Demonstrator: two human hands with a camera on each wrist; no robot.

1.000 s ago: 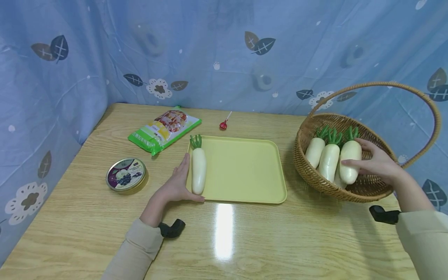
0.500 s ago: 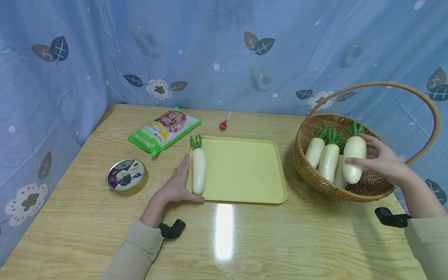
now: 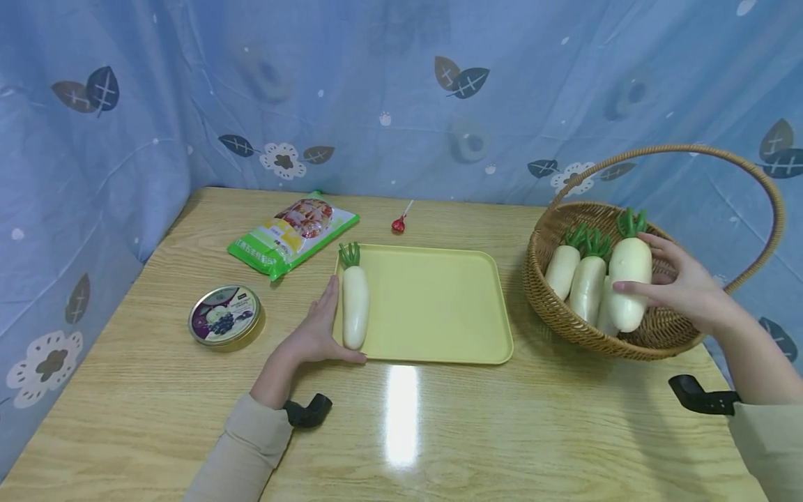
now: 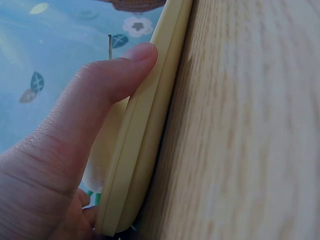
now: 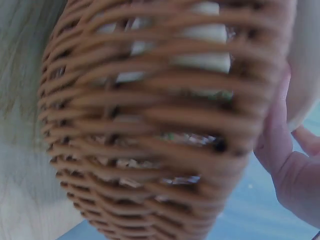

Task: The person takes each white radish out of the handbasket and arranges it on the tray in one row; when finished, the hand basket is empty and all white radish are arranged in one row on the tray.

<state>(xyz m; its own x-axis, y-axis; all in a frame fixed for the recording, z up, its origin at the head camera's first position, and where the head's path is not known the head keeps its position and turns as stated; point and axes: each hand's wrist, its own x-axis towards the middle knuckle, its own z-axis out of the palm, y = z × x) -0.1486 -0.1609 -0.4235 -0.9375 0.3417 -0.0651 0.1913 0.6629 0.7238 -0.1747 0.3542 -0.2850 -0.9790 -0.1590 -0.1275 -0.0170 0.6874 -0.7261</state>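
My right hand (image 3: 684, 286) grips a fat white radish (image 3: 629, 282) with green tops, thumb on its near side and fingers around the far side. It is held above the right part of the wicker basket (image 3: 677, 345), over other white radishes (image 3: 587, 289). In the right wrist view, the basket's wall (image 5: 150, 115) hides most of the grip. My left hand (image 3: 314, 335) rests at the near left corner of the yellow tray (image 3: 439, 307), fingers straight along the left edge, thumb (image 4: 135, 60) against the front rim. One white radish (image 3: 355, 307) lies along the tray's left side.
A green and white food packet (image 3: 295, 233) lies behind the tray on the left. A round tin (image 3: 224, 315) sits left of my left hand. Behind the tray is a red lollipop (image 3: 399, 224). The basket's tall handle (image 3: 762, 174) arches over its right side.
My right hand has lifted the radish slightly from among the others and shifted a little to the right. My left hand and the tray stay in place.
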